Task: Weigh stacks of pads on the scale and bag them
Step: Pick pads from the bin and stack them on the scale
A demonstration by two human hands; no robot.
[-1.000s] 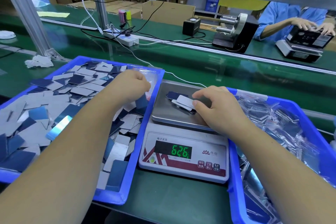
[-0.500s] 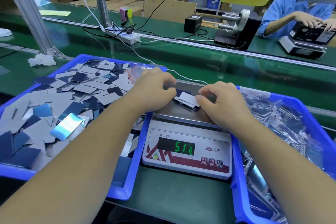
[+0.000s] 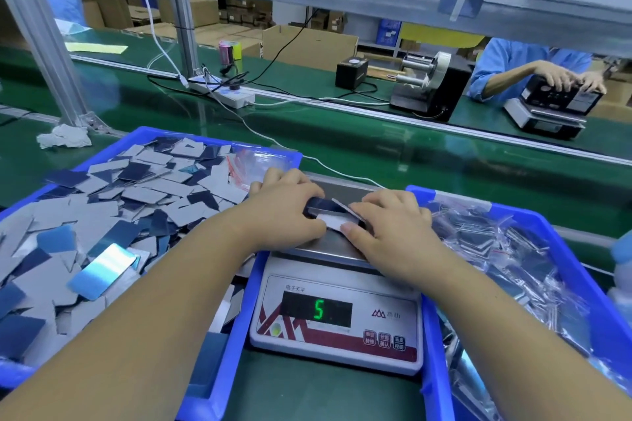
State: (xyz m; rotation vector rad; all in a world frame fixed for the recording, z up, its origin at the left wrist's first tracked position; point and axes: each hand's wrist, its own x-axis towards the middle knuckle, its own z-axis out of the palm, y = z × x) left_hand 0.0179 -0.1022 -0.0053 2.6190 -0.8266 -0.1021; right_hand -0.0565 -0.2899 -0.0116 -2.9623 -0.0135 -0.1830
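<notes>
A white digital scale (image 3: 337, 328) stands between two blue bins, its green display showing a 5. Over its steel pan (image 3: 328, 246) both hands hold a small stack of pads (image 3: 333, 214), dark blue and grey-white. My left hand (image 3: 284, 212) grips the stack's left end. The right end is pinched by my right hand (image 3: 393, 229). The left blue bin (image 3: 219, 366) is heaped with loose grey and blue pads (image 3: 113, 215). A few clear zip bags (image 3: 253, 161) lie at its far right corner.
The right blue bin (image 3: 533, 222) holds bagged pads in clear plastic. Beyond runs a green conveyor with a power strip (image 3: 225, 92), cables, a tape dispenser (image 3: 427, 85) and a crumpled cloth (image 3: 63, 137). Another person in blue works at a second scale (image 3: 543, 116) at the far right.
My left hand came from the left bin to the scale and took the stack's left end. The stack is now lifted between both hands. The display reading dropped.
</notes>
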